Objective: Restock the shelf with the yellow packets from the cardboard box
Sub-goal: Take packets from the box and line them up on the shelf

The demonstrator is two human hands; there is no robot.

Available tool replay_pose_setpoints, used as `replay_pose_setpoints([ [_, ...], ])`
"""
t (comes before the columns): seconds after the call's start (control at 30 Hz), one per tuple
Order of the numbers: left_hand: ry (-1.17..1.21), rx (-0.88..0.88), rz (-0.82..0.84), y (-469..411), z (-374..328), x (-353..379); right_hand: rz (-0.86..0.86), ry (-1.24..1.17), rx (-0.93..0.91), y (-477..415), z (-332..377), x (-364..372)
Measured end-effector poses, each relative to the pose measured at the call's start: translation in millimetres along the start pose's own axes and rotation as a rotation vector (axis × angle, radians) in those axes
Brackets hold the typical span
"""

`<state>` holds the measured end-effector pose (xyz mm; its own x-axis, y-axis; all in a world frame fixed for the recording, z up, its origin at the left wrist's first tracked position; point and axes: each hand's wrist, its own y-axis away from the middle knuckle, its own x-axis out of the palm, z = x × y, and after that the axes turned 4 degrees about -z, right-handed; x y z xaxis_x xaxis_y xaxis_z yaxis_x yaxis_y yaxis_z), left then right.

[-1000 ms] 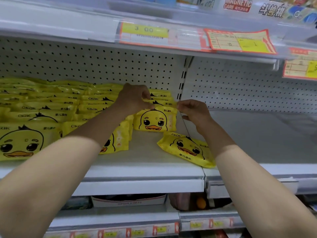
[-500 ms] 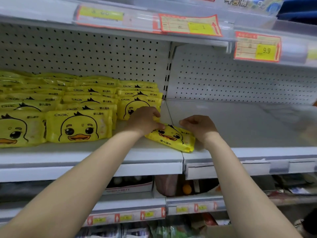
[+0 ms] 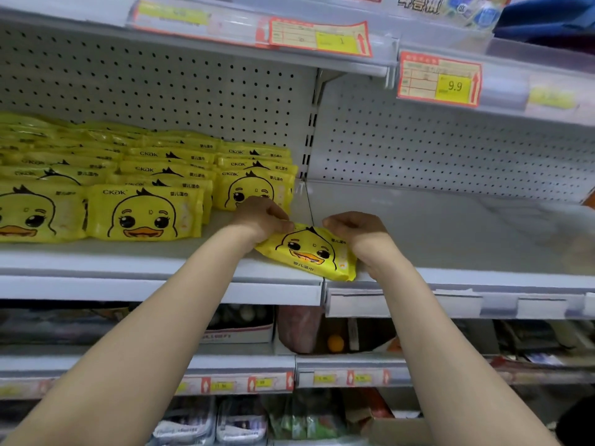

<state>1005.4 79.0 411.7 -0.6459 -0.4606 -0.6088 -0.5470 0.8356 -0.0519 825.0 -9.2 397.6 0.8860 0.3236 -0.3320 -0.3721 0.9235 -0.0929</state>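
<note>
A loose yellow duck packet (image 3: 309, 252) lies askew near the front edge of the grey shelf (image 3: 161, 284), across the seam between two shelf boards. My left hand (image 3: 262, 218) pinches its upper left corner and my right hand (image 3: 355, 228) pinches its upper right corner. Left of them, several rows of stacked yellow packets (image 3: 145, 188) fill the shelf back to the pegboard. The nearest stack (image 3: 254, 185) sits right behind my left hand. The cardboard box is only partly visible at the bottom (image 3: 396, 429).
The right shelf board (image 3: 450, 230) is bare. Price tags (image 3: 439, 78) hang on the shelf rail above. Lower shelves hold boxes and packaged goods (image 3: 241, 323). The pegboard back wall (image 3: 161, 91) closes the rear.
My hands came down from the top of the rear stack to the loose packet at the shelf front and took hold of its two upper corners. The view shifted slightly.
</note>
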Motion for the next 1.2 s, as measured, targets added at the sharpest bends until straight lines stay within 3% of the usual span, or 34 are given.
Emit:
replay_pose_setpoints([
  [0.2,0.424,0.080,-0.279,16.5,5.7,-1.4,0.067,-0.162,-0.147,4.4,0.5,-10.7],
  [0.33,0.613,0.111,-0.354,25.8,10.5,-9.7,0.145,-0.240,-0.243,8.5,7.9,-6.4],
  [0.57,0.580,0.127,-0.385,40.9,32.4,-3.3,0.091,-0.309,-0.241,16.8,1.2,16.9],
  [0.73,0.537,0.192,-0.295,47.0,36.1,-4.6,0.077,-0.357,-0.247,21.8,5.3,28.5],
  [1.2,0.760,0.090,-0.362,46.0,36.8,-4.7,0.086,-0.388,-0.222,22.2,4.3,31.8],
])
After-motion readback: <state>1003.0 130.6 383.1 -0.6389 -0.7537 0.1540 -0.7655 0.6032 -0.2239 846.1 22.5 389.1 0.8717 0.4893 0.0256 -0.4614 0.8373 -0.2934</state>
